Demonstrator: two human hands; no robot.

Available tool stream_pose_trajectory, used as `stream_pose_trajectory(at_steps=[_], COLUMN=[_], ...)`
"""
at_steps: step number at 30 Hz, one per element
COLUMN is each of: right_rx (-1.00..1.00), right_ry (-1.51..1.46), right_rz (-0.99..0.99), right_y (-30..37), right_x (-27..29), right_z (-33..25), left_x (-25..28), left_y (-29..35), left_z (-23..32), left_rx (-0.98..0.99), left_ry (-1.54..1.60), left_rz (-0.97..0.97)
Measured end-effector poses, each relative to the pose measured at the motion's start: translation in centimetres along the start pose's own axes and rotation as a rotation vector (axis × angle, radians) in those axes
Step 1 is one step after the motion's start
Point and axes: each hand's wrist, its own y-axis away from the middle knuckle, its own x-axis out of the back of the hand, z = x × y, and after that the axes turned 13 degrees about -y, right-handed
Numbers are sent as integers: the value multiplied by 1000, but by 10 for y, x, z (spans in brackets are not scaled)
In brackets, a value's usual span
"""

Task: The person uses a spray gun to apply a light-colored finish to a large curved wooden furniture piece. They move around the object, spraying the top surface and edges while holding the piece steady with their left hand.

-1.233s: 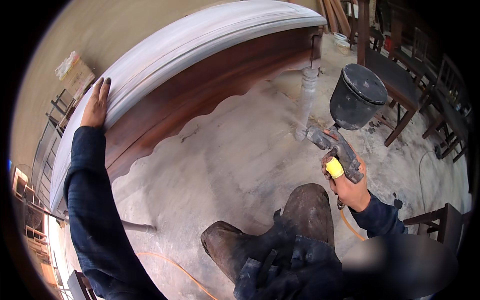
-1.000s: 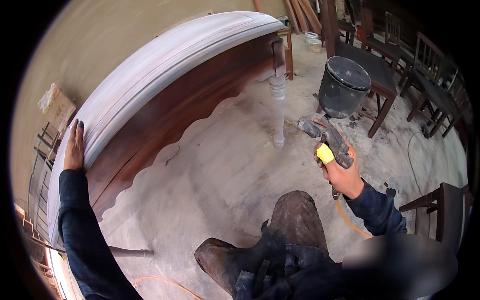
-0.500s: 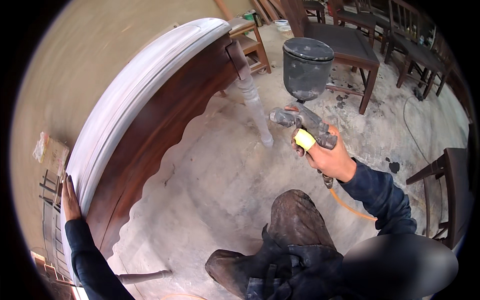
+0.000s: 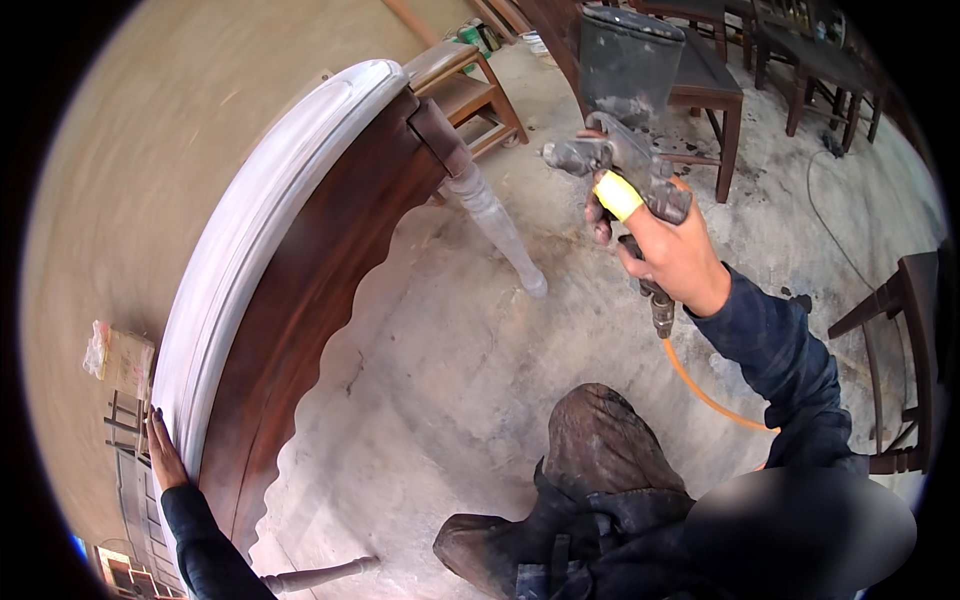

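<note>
My right hand [image 4: 686, 258] is closed around a dark, paint-smeared spray gun [image 4: 636, 160], with bright yellow tape around one digit. A grey lidded cup [image 4: 628, 65] sits on top of the gun, and an orange air hose [image 4: 695, 390] runs from its handle. To the left stands a curved table with a whitish top [image 4: 240, 225]. Its scalloped apron [image 4: 310, 270] is dark reddish brown, and its turned leg [image 4: 495, 225] has a pale coating. My left hand [image 4: 167, 455] lies with fingers stretched along the outer edge of the top. The gun's nozzle points toward the table, apart from it.
Dark wooden chairs [image 4: 820, 65] stand at the back right, and another chair [image 4: 915, 350] is close on the right. Behind the table is a lighter wooden stool [image 4: 465, 90]. A cardboard box [image 4: 128, 362] shows beyond the table's left edge. A thin cable [image 4: 825, 215] crosses the concrete floor.
The spray gun and its cup have moved up and slightly right in the view. My left hand appears lower and further right, still on the table edge, as the whole view shifts.
</note>
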Motion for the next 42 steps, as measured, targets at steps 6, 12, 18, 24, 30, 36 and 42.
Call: stream_pose_trajectory(at_steps=[6, 12, 18, 24, 30, 36, 42], right_rx=[-58, -233, -199, -81, 42, -77, -232], right_ry=[-46, -14, -18, -64, -63, -58, 27], right_rz=[43, 100, 72, -22, -66, 16, 66], right_y=[-2, 13, 2, -19, -32, -36, -25], right_x=[20, 41, 41, 24, 26, 47, 66], right_z=[16, 31, 15, -18, -31, -5, 13], left_x=[2, 11, 8, 7, 9, 9, 7], left_y=[-5, -4, -3, -1, 3, 1, 3], left_z=[4, -6, 0, 7, 44, 23, 32], left_rx=[78, 96, 114, 109, 172, 176, 152], left_ry=[-42, 44, -119, -124, -119, -87, -162], left_rz=[-50, -12, -19, -5, -8, 15, 20])
